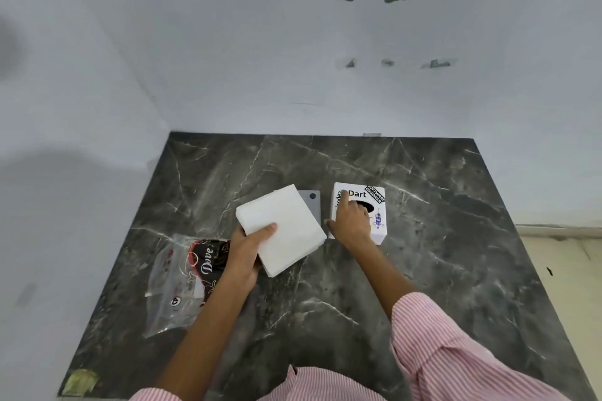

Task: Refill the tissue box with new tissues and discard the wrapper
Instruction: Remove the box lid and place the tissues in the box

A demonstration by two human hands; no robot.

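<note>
Left hand (249, 246) grips the white tissue stack (280, 228) above the worktop (423, 238); right hand (351, 221) rests open-fingered on the tissue box (378, 228); empty wrapper (182, 277) lies left.

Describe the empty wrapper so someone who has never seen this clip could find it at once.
Start at the dark marble counter and look to its left side, beside the left hand holding the white tissue stack. The wrapper lies flat there: crinkled clear plastic with a dark "Dove" print, the only transparent thing.
</note>
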